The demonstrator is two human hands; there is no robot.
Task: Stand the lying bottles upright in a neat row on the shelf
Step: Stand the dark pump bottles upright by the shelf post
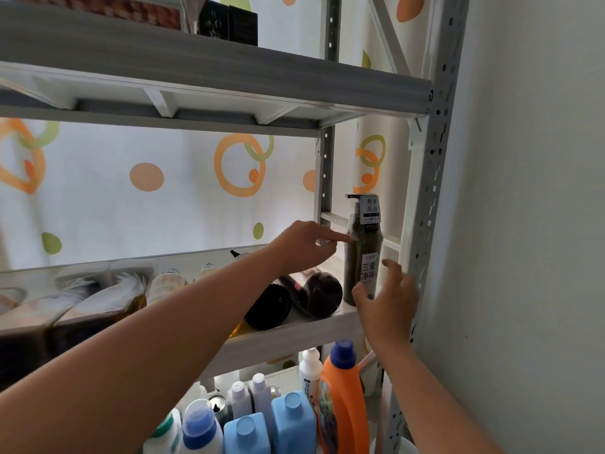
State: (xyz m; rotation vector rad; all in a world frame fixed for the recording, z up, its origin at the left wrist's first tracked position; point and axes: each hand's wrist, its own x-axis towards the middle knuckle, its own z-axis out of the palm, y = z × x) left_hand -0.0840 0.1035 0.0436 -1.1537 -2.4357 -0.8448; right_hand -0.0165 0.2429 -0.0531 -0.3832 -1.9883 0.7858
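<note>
Neither hand grips. The left hand (301, 247) has its forefinger straight, tip on the pump bottle (355, 257). The right hand (389, 299) is spread and empty at the bottle's 5 o'clock, near the base.

The shelf (294, 339) carries the pump bottle upright at its 3 o'clock end. Two dark bottles (314, 294) lie at the pump bottle's 9 o'clock, bases toward the front edge.

Recommended: steady the pump bottle, square it to the end, then raise the nearest dark bottle beside it.

Label (369, 273): "三重净味". Neck tag (370, 208): "养", "头"; remainder illegible.
</note>
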